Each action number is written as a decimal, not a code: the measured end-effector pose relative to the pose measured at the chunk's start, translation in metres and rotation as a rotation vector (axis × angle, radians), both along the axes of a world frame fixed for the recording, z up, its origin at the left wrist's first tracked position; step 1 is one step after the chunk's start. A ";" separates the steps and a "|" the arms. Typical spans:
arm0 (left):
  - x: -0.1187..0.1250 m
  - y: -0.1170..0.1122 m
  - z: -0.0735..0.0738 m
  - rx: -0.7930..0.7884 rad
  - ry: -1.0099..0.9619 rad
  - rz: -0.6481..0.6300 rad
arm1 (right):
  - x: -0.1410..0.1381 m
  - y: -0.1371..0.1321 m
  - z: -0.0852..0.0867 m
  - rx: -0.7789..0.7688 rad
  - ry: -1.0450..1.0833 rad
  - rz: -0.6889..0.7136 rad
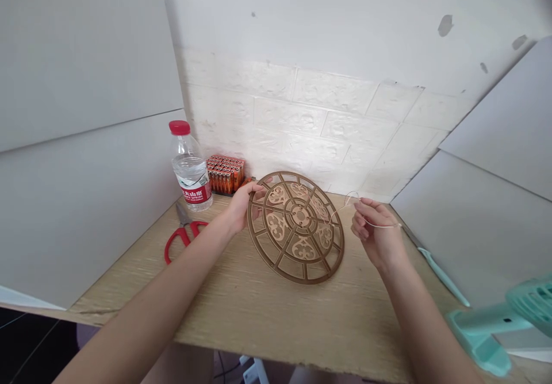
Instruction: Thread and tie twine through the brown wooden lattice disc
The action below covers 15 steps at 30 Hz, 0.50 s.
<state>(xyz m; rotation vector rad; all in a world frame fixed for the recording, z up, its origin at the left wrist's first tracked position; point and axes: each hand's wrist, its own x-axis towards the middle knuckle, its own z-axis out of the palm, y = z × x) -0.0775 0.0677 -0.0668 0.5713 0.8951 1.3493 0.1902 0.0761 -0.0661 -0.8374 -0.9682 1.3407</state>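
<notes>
A round laser-cut wooden openwork disc with scroll patterns lies tilted on the table, its far edge raised. My left hand grips its left rim, with the fingers through the openings. My right hand is to the right of the disc, pinching a thin clear thread. The thread forms a loose loop over the disc's right part. I cannot tell whether it touches the disc.
Red-handled scissors lie on the wooden tabletop, behind my left forearm. A capped water bottle and a block of orange batteries stand against the white brick-pattern wall. A pale teal tool and teal fan sit at right.
</notes>
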 end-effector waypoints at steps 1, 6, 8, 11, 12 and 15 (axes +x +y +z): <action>0.000 0.000 0.000 0.000 0.005 0.004 | 0.001 0.000 0.001 0.022 0.022 0.000; 0.000 0.001 -0.005 -0.106 0.071 -0.020 | -0.001 -0.002 0.002 0.116 0.002 0.046; 0.002 0.000 -0.008 -0.136 0.088 -0.038 | -0.004 -0.003 0.000 0.128 -0.095 0.080; 0.008 -0.002 -0.009 -0.132 0.087 -0.066 | -0.011 -0.007 -0.004 0.127 -0.219 0.138; 0.010 -0.003 -0.009 -0.129 0.083 -0.078 | -0.013 -0.009 -0.005 0.125 -0.242 0.165; 0.016 -0.005 -0.008 -0.129 0.070 -0.131 | -0.020 -0.014 -0.008 0.124 -0.299 0.272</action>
